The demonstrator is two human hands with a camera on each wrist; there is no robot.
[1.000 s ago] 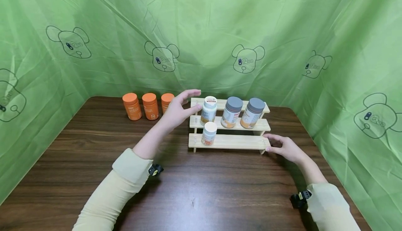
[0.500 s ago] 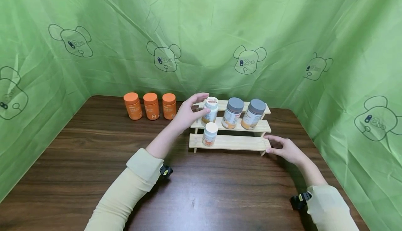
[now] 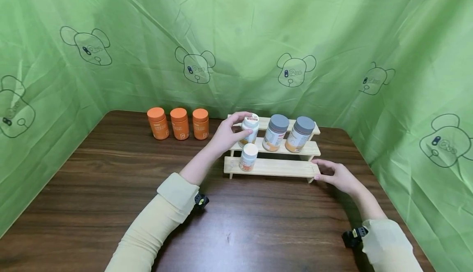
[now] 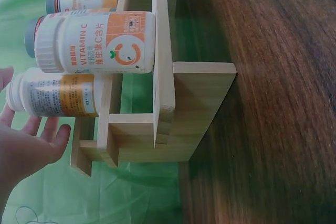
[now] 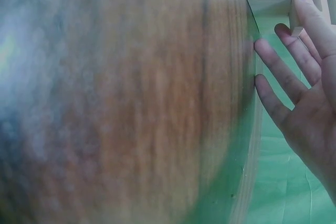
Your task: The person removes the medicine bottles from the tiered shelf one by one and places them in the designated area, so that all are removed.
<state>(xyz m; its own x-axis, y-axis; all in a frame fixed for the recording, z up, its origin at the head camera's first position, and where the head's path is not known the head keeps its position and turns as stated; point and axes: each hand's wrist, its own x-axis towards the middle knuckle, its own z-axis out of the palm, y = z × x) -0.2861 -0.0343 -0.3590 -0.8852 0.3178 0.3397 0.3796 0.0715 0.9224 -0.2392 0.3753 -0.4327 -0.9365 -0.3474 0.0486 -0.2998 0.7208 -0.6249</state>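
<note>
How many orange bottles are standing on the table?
3, in a row left of the wooden rack: the left bottle, the middle bottle, and the right bottle, closest to the rack.

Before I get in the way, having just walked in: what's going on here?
A person's left hand is around a white bottle on the middle tier of a wooden rack; whether it grips is unclear. The right hand holds the bottom tier's right end. Two grey-lidded jars share the middle tier, a smaller white bottle stands on the bottom one, and three orange bottles stand on the table to the left.
</note>
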